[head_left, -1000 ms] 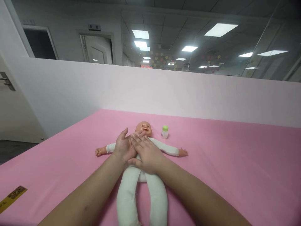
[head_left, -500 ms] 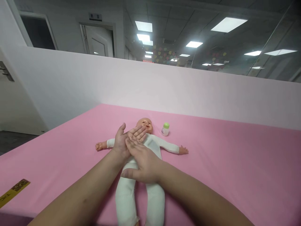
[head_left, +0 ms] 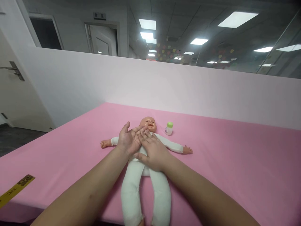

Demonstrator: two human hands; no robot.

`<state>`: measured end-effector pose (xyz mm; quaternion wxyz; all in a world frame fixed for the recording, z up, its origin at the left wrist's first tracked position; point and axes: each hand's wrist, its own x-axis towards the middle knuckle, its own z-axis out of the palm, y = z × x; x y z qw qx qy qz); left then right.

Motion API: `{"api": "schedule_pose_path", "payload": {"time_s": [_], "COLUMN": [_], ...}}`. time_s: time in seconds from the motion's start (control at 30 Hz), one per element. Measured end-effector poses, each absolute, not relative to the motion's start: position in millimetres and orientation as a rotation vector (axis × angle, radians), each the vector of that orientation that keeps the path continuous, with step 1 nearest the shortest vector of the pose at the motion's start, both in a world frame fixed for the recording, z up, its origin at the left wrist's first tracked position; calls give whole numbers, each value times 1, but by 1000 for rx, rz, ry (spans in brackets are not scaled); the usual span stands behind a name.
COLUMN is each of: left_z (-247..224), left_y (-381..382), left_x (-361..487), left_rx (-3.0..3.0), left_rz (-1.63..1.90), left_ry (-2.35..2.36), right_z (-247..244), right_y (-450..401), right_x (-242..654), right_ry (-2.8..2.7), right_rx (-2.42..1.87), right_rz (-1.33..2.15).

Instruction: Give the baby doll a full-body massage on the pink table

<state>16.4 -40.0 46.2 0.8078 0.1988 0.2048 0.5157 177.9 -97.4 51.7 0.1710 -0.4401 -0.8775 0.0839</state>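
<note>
A baby doll (head_left: pixel 133 191) in white clothing lies on its back on the pink-covered table (head_left: pixel 223 163), arms spread and head at the far end. Palm up, my left hand (head_left: pixel 129 139) is above the doll's chest, its fingers stretched out near the doll's chin. My right hand (head_left: pixel 154 151), palm down with fingers extended, lies partly over the left hand's fingers. Neither hand grips anything. The hands hide most of the doll's torso. A small bottle with a green cap (head_left: pixel 169 128) stands right of the doll's head.
A white partition wall (head_left: pixel 188 91) borders the far side, with glass above it. A yellow strip with a printed code (head_left: pixel 17 190) lies at the table's front left. A door with a handle (head_left: pixel 21 91) is on the left.
My right hand has slid forward across the left palm toward its fingertips. The left hand stays palm up over the doll. The whole view has shifted slightly.
</note>
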Motion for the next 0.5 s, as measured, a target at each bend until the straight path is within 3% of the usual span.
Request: {"api": "schedule_pose_path", "payload": {"time_s": [0.3,0.5], "left_z": [41,47], "left_y": [-28,-52], "left_x": [-2,22], "left_rx": [485,520], "left_rz": [1162,1075], "left_ry": [394,402], "right_z": [50,51], "right_y": [-120,-116], "right_x": [160,161], "right_ry": [-2596,-2545], "right_rx": [-876,-933], "right_rz": [386,333]}}
